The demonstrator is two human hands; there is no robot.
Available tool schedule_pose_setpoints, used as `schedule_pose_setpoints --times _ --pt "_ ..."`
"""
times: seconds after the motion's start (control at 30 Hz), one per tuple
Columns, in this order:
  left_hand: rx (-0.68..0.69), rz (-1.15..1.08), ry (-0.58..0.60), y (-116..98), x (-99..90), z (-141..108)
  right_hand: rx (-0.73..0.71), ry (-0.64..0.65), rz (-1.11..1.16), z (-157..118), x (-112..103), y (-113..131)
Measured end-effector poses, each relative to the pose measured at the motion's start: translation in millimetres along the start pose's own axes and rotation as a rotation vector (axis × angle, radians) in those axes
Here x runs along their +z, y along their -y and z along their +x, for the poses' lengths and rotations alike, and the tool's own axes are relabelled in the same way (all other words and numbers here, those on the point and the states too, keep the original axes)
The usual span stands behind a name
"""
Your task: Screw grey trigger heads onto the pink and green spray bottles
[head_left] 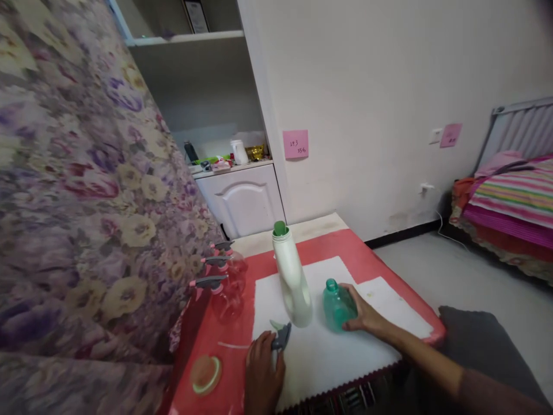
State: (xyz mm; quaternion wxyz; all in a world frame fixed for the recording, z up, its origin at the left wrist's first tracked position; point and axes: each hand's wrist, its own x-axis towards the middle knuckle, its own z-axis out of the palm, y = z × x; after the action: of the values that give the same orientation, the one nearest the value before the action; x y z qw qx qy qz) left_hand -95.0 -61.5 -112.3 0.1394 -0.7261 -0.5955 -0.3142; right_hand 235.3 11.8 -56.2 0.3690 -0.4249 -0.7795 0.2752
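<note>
My right hand [362, 311] is wrapped around the side of a see-through green bottle [339, 308], which stands upright with its neck uncovered. My left hand [263, 369] holds a grey and pale green spray head [281, 336], its thin white tube pointing left. Between the two hands, a tall pale green jug [291, 279] stands on the white paper [311, 357], with a darker green spout in its threaded mouth. At the table's lower left lies a round lid [206, 373] with a pale green rim.
Several pink see-through spray bottles [227, 302] with grey triggers line the left side of the red-topped table [317, 245]. A flowered curtain [99, 230] hangs close by on the left. Behind are a white cabinet [248, 199] and a wall; a bed [514, 202] is far right.
</note>
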Motion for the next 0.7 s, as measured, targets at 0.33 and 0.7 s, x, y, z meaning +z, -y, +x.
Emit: schedule_pose_setpoints --times 0.33,0.7 --pt "-0.008 0.032 0.060 -0.8 -4.4 -1.9 0.195 0.120 0.416 -22.1 15.4 -12.4" --pt "-0.053 0.201 0.267 -23.6 -36.3 20.7 0.157 0.136 0.465 -19.7 7.6 -4.6"
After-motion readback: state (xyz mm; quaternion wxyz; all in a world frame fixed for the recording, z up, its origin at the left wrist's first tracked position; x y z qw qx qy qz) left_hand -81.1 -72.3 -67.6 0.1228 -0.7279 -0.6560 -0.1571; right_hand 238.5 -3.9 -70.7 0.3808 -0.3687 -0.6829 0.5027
